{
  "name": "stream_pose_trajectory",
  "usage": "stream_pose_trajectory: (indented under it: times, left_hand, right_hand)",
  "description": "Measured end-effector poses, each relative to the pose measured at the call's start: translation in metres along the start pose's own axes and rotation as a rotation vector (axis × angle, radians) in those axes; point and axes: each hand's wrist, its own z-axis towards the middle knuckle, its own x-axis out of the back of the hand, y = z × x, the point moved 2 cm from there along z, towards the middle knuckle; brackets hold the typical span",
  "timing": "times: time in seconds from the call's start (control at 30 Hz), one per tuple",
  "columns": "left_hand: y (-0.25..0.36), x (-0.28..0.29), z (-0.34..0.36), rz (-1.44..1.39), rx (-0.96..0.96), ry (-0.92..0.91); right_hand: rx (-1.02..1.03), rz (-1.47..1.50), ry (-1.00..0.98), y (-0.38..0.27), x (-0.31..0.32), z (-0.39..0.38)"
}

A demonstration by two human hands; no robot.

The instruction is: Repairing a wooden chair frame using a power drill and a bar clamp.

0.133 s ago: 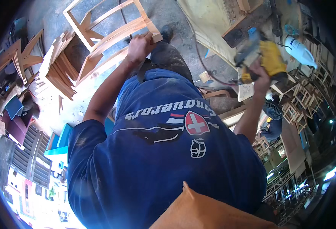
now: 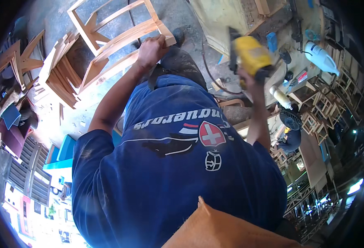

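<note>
A pale wooden chair frame (image 2: 126, 38) stands at the upper left, in front of my body. My left hand (image 2: 151, 51) is closed round its near right corner, fingers wrapped over the rail. On the right, my right hand (image 2: 250, 80) grips a yellow and black nail gun (image 2: 253, 53), smeared by motion and held up clear of the frame. A thin brown hose (image 2: 209, 72) runs across the floor and up toward the tool; the joint itself is hidden.
Curved wooden parts (image 2: 62, 70) are stacked left of the frame. At the right are a pale bottle (image 2: 322, 58), a blue block (image 2: 272, 41), a black fan (image 2: 290, 119) and several small wooden frames (image 2: 322, 109). Another person (image 2: 290, 140) is beyond the fan.
My right hand has swung the nail gun leftward, toward the chair frame. The blue block and things behind it show more now. My left hand keeps its hold on the frame.
</note>
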Motion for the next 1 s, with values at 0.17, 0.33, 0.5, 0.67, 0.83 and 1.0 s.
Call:
stream_pose_trajectory:
  times: [0.17,0.33,0.5,0.67,0.83,1.0]
  left_hand:
    - [-0.003,-0.003,0.001,0.02,-0.038,0.076]
    - [-0.006,-0.006,-0.002,-0.02,-0.03,0.043]
    - [-0.008,-0.006,-0.002,-0.003,-0.016,0.05]
    - [-0.007,-0.007,-0.002,0.02,-0.014,0.045]
    - [-0.007,-0.003,-0.002,0.023,-0.024,-0.02]
    - [-0.006,-0.003,-0.001,0.021,-0.002,0.014]
  right_hand:
    - [0.152,-0.097,-0.279,-0.024,-0.077,0.008]
    - [0.137,-0.182,-0.369,-0.043,-0.107,0.014]
    - [0.135,-0.167,-0.37,-0.051,-0.117,0.02]
    - [0.054,-0.176,-0.395,-0.06,-0.12,0.022]
    - [0.034,-0.235,-0.424,-0.066,-0.123,0.025]
    - [0.047,-0.225,-0.44,-0.065,-0.124,0.028]
